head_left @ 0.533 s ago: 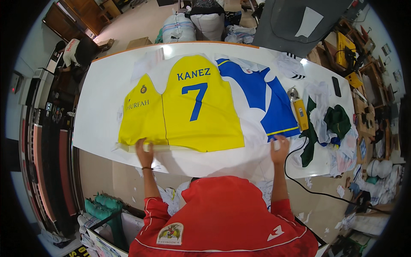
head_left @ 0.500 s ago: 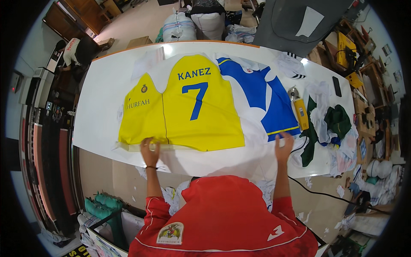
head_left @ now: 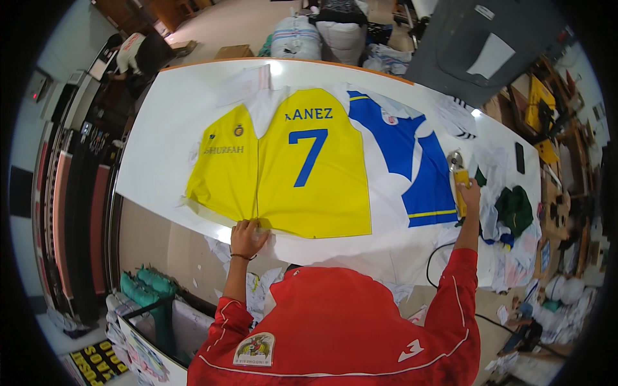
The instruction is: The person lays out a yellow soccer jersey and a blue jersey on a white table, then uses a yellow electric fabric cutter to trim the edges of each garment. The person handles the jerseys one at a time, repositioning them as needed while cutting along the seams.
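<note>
Two yellow jersey panels, one smaller (head_left: 225,174) and one larger with a blue numeral (head_left: 335,199), lie side by side on the white table (head_left: 151,161). My left hand (head_left: 248,239) rests on their near edge where they meet, fingertips on the fabric and thumb apart. At the right, my right hand (head_left: 471,193) is wrapped round the yellow body of a handheld electric cutter (head_left: 461,176). Its round metal head (head_left: 455,159) points away from me. Left of the cutter lies a white sheet with blue jersey shapes (head_left: 432,174).
Dark green cloth (head_left: 514,209) and white scraps heap at the table's right, near a black phone (head_left: 519,157). The cutter's black cord (head_left: 430,260) runs over the near edge. Stuffed sacks (head_left: 296,42) stand beyond the table. A person (head_left: 138,55) bends at the far left.
My right hand has moved right and forward and taken hold of the cutter. My left hand has shifted right along the yellow panels' near edge. The whole view has turned slightly.
</note>
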`<state>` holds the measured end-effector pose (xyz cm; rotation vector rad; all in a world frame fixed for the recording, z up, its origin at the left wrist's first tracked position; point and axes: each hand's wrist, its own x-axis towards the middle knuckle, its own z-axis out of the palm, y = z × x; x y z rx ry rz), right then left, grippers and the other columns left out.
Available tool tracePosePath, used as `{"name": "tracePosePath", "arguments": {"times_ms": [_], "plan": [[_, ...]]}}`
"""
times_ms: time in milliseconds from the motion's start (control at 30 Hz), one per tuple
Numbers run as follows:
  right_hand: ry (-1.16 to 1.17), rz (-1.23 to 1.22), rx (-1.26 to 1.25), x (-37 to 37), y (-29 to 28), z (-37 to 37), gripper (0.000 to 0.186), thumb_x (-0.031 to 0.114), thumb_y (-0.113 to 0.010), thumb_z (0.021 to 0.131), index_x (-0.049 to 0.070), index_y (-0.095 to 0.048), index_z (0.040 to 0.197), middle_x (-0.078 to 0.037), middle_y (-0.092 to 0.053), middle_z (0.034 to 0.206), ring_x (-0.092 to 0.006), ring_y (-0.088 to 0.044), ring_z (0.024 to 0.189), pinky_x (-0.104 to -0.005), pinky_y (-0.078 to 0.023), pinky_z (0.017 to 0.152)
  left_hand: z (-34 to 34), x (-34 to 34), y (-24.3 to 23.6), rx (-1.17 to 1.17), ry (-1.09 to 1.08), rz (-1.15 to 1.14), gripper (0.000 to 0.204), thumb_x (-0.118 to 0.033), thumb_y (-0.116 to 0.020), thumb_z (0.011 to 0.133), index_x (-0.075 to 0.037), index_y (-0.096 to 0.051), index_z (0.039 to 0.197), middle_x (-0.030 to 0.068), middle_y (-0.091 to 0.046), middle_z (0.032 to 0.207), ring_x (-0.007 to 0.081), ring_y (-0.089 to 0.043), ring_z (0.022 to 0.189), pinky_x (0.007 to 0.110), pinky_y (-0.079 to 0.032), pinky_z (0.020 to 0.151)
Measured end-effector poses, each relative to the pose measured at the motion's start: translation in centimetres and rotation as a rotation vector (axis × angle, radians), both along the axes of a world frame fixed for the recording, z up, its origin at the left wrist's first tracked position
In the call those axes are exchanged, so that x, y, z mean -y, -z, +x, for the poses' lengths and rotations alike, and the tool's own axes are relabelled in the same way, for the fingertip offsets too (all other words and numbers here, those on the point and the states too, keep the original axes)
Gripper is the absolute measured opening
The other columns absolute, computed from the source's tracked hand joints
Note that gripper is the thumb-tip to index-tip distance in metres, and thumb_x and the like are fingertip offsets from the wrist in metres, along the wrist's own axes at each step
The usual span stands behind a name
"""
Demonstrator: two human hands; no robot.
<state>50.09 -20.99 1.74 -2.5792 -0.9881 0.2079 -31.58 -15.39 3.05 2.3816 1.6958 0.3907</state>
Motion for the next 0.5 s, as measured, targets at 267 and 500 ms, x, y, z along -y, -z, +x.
{"name": "tracePosePath", "arguments": {"times_ms": [267, 500], "plan": [[0.065, 0.035, -0.526, -0.2, -0.7, -1.2, 0.054, 0.038, -0.084, 0.086, -0.007, -0.072, 0.113, -0.013, -0.073, 0.094, -0.0252, -0.072, 0.08, -0.0377, -0.056, 0.074, -2.3, -3.8, 0.9, 0.062, -0.191, 0.004, 0.051, -0.045, -0.083, 0.09, -0.009, -0.073, 0.124, 0.0177, -0.069, 0.126, 0.0387, -0.064, 0.118, 0.049, -0.051, 0.098], [0.161, 0.067, -0.313, 1.8, -3.2, -4.1, 0.065, 0.042, -0.086, 0.079, -0.007, -0.064, 0.115, -0.016, -0.072, 0.094, -0.0262, -0.072, 0.075, -0.0391, -0.057, 0.068, -1.2, -8.2, 1.2, -0.093, -0.201, -0.241, 0.1, -0.073, -0.073, 0.088, -0.024, -0.039, 0.168, 0.0203, -0.018, 0.179, 0.0523, -0.011, 0.163, 0.075, -0.014, 0.124]]}}
